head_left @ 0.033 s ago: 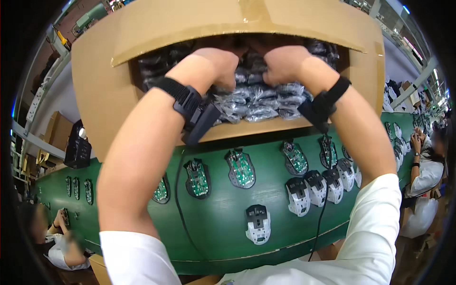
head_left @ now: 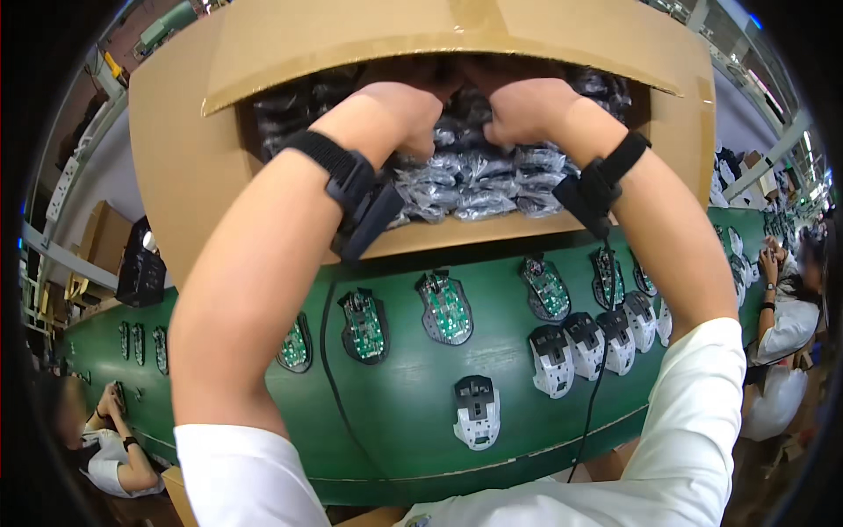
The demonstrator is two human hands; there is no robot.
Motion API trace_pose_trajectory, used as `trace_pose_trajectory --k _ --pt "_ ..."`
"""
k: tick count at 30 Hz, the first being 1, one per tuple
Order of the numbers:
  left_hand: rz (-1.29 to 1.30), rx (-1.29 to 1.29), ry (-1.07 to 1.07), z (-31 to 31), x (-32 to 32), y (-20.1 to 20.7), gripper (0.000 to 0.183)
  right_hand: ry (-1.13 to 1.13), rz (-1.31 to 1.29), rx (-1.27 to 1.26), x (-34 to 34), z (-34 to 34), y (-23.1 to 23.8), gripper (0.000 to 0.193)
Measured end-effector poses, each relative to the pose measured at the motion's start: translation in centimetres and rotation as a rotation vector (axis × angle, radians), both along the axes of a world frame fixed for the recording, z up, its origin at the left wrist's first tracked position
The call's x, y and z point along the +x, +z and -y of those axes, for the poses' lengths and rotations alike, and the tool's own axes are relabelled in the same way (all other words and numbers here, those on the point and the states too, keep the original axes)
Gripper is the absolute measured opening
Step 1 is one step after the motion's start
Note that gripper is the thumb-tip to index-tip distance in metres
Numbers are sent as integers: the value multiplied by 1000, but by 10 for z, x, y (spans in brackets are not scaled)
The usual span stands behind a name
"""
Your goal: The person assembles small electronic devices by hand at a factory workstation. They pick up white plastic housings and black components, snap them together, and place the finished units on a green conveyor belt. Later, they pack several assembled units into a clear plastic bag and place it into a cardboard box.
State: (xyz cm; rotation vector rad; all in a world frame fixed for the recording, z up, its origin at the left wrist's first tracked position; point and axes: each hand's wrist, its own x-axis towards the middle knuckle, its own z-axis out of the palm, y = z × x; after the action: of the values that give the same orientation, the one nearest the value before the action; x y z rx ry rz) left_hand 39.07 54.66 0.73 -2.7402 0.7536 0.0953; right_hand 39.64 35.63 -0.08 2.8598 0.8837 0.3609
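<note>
In the head view, the bare left forearm (head_left: 263, 237) shifts slightly leftward. The left hand (head_left: 413, 116) and right hand (head_left: 529, 110), upper centre, seem to be reaching among dark plastic-bagged packets (head_left: 480, 189) in a large brown cardboard carton (head_left: 189, 176); hidden fingertips leave openness and hold unclear. Next likely calls for a secure grip.

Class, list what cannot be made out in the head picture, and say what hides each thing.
- Left hand and right hand, head view: fingertips hidden by the cardboard flap and shadow; their grip cannot be told.
- Wrapped packages, head view: contents obscured by crinkled, shiny wrapping.
- Green circuit board, head view: partly covered by the left forearm.
- Co-worker at left, head view: handheld item too small to identify.
</note>
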Motion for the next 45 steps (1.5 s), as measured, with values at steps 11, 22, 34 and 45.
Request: trace_pose_trajectory --k 11,22,34,45 --pt "562 -146 -329 -28 6 -27 45 156 35 284 23 17 -2 80" --pt "208 47 -26 -12 4 6 62 113 244 109 8 -11 -17 78" --pt "756 -366 -294 -37 -38 -33 18 34 242 401 -16 9 -30 56" --pt "934 -738 -207 -150 -261 -59 41 625 170 872 -146 -85 -60 57"
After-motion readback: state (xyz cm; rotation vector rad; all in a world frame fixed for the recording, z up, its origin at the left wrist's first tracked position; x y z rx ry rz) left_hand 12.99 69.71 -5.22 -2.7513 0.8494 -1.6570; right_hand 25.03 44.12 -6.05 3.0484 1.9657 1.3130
